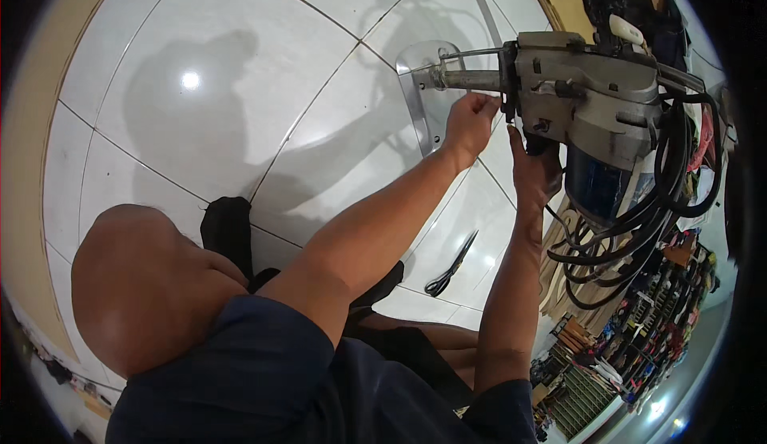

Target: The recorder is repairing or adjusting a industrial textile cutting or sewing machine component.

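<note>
A fabric cutting machine [587, 92] with a grey metal body and a blue motor housing fills the upper right. Its flat metal base plate [411, 84] rests on the tiled floor, joined to the body by a metal column. My left hand [470, 128] pinches its fingertips together at the edge of the machine's body, beside the column. What lies between those fingertips is too small to make out. Close by, my right hand [534, 171] is closed round a black part under the body, its thumb pointing up. The curled fingers are partly hidden.
Black scissors [453, 266] lie on the white tiles between my forearms. A thick black cable [667, 196] hangs in loops from the machine. Racks with many small items [655, 324] line the right side. My bent knee [152, 284] is at the left.
</note>
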### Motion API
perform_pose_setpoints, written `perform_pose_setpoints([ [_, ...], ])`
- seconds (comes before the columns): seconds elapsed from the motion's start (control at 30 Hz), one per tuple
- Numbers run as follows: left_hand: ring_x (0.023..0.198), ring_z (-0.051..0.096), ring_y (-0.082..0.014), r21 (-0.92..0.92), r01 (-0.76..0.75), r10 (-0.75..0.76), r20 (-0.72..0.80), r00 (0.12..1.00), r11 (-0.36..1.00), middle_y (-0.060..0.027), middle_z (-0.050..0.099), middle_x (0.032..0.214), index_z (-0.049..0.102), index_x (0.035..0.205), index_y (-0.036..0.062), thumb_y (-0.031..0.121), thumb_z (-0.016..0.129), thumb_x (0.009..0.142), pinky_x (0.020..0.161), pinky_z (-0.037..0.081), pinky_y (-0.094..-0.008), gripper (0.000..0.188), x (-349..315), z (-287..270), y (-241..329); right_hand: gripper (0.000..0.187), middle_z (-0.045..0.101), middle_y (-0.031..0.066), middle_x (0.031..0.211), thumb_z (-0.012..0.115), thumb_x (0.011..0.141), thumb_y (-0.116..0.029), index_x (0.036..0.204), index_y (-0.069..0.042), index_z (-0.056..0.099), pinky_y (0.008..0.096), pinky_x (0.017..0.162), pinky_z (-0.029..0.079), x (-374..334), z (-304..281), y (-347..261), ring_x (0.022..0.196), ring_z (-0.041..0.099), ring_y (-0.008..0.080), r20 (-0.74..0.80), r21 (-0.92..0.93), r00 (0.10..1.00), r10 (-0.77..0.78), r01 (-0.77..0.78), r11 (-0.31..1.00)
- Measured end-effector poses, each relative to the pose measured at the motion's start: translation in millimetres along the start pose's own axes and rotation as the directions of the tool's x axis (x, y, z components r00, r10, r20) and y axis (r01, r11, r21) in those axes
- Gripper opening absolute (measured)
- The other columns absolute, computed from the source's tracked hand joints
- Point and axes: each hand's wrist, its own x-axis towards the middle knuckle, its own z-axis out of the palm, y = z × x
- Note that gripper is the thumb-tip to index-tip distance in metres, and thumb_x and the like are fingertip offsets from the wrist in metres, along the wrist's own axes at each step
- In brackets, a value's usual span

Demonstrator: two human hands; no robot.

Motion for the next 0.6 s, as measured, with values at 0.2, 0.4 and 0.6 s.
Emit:
perform_pose_setpoints([
  [0.2, 0.066, 0.047, -0.0087, 0.004, -0.141, 0.14, 0.076, 0.987, 0.99, 0.0005, 0.06, 0.075, 0.066, 0.089, 0.0019, 0.017, 0.064, 0.088, 0.062, 0.038, -0.0239, 0.015, 9.2, -2.8, -4.7, 0.071, 0.064, 0.0175, 0.114, 0.071, 0.073, -0.053, 0.123, -0.006, 0.054, 0.0385, 0.088, 0.049, 1.0, 4.1, 4.2, 0.103, 0.063, 0.0321, -0.007, 0.019, 0.999, -0.045, 0.045, 0.999],
  [0.4, 0.074, 0.049, -0.0092, -0.14, -0.05, 0.056, 0.034, 0.998, 0.989, -0.0006, 0.061, 0.081, 0.067, 0.093, 0.0012, 0.016, 0.065, 0.088, 0.069, 0.039, -0.0259, 0.016, 22.0, 4.1, 17.0, 0.063, 0.066, 0.0116, 0.113, 0.07, 0.076, -0.048, 0.124, -0.011, 0.053, 0.0401, 0.085, 0.05, -1.1, 6.7, 8.6, 0.103, 0.062, 0.0325, -0.051, -0.046, 0.998, -0.031, 0.029, 0.999],
  [0.6, 0.075, 0.049, -0.0083, -0.047, -0.037, 0.038, 0.027, 0.999, 0.998, -0.0005, 0.061, 0.081, 0.067, 0.096, 0.0006, 0.016, 0.065, 0.088, 0.069, 0.039, -0.0233, 0.018, 2.3, -3.0, -2.6, 0.064, 0.065, 0.0139, 0.114, 0.069, 0.076, -0.05, 0.124, -0.011, 0.053, 0.0415, 0.085, 0.05, 2.4, 4.9, 7.5, 0.104, 0.062, 0.034, 0.009, 0.032, 1.0, -0.004, 0.003, 0.999],
])
